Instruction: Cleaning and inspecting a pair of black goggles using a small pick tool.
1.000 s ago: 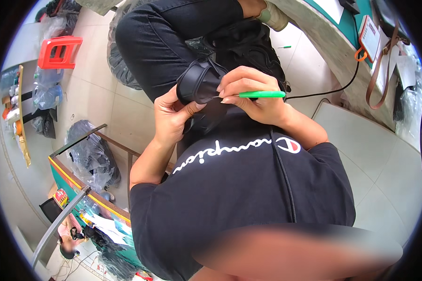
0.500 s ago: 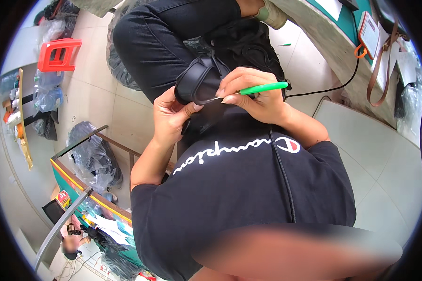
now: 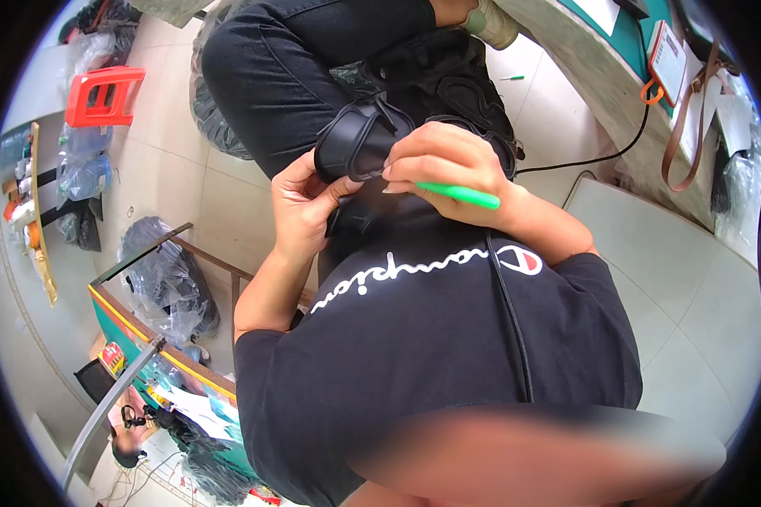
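Two hands raised at chest | left hand (image 3: 300,207) grips black strap piece (image 3: 355,144) | right hand (image 3: 444,165) pinches green tool (image 3: 458,195) | piece curved, matte, stitched

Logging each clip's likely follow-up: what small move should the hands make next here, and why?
Probably ease the green-handled tool a little further into the black strap piece. The right hand pinches the tool with its tip at the piece's edge, while the left hand steadies the piece from below.
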Available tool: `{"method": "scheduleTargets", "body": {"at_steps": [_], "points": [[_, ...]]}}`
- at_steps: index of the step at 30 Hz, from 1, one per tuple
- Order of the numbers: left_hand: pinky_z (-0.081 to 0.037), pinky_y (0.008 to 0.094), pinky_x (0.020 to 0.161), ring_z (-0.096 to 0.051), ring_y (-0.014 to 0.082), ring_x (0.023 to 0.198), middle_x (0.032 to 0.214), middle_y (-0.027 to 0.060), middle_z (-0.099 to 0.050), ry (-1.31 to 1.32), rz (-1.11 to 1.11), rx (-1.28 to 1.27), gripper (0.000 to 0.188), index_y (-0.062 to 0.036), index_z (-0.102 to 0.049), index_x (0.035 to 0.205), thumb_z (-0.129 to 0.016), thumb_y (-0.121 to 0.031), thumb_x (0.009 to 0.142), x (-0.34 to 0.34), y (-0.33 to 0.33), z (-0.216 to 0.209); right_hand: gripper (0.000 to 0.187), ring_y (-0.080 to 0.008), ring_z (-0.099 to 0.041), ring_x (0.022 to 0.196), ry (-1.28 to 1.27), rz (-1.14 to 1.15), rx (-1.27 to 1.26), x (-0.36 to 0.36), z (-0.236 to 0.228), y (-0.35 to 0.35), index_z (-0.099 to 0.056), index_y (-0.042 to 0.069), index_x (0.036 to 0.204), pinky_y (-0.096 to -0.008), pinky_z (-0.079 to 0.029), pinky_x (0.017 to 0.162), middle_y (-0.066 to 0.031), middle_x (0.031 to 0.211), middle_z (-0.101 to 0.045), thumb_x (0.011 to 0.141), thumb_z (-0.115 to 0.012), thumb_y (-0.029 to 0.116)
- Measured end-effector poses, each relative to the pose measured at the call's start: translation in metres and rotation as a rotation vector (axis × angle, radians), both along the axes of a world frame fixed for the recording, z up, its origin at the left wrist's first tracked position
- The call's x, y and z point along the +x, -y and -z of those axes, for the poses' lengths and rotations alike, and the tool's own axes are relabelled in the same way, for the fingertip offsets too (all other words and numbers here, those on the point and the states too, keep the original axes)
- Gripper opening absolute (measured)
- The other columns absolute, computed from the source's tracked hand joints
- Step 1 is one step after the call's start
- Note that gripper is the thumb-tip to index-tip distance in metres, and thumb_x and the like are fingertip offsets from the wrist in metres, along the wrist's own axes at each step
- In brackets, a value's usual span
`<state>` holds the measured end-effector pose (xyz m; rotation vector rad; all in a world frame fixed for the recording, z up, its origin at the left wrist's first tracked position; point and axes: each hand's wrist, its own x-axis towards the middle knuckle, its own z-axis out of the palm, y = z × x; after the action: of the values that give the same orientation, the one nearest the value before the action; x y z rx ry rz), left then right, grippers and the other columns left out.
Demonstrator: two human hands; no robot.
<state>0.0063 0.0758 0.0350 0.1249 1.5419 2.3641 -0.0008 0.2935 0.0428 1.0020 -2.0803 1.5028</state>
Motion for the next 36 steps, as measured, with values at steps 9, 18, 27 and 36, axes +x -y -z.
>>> {"method": "scheduleTargets", "body": {"at_steps": [9,18,27,36], "points": [[-0.051,0.0265,0.084,-0.063,0.0140,0.092,0.100,0.0080,-0.067,0.107,0.008,0.036,0.036,0.0009,-0.062,0.109,-0.069,0.013,0.076,0.000,-0.002,0.004,0.022,-0.0265,-0.062,0.077,-0.039,-0.011,0.270,-0.002,0.003,-0.007,-0.062,0.004,0.088,-0.0327,-0.050,0.065,-0.0100,0.094,-0.061,0.069,-0.071,0.005],[-0.050,0.0281,0.090,-0.061,0.0144,0.099,0.109,0.0070,-0.062,0.059,0.064,0.016,0.048,-0.0009,-0.053,0.118,-0.073,0.008,0.075,-0.002,-0.008,-0.001,0.012,-0.0241,-0.067,0.075,-0.140,0.094,0.053,-0.016,0.011,-0.003,-0.065,0.002,0.085,-0.0312,-0.054,0.066,-0.0122,0.091,-0.068,0.074,-0.069,0.000],[-0.049,0.0276,0.092,-0.061,0.0164,0.102,0.114,0.0109,-0.061,0.285,0.172,0.095,0.053,0.0032,-0.050,0.124,-0.067,-0.001,0.074,-0.010,0.010,0.009,0.006,-0.0239,-0.068,0.075,0.108,0.083,-0.130,-0.009,0.019,0.003,-0.065,-0.002,0.086,-0.0284,-0.055,0.065,-0.0136,0.086,-0.068,0.081,-0.068,-0.001],[-0.054,0.0307,0.078,-0.067,0.0184,0.084,0.092,0.0110,-0.069,0.430,0.176,0.268,0.031,0.0032,-0.064,0.102,-0.056,-0.026,0.096,-0.017,0.014,0.005,0.002,-0.0238,-0.069,0.080,0.060,0.187,-0.162,-0.004,0.017,0.004,-0.063,-0.001,0.089,-0.0305,-0.056,0.070,-0.0176,0.092,-0.067,0.087,-0.062,-0.001]]}}
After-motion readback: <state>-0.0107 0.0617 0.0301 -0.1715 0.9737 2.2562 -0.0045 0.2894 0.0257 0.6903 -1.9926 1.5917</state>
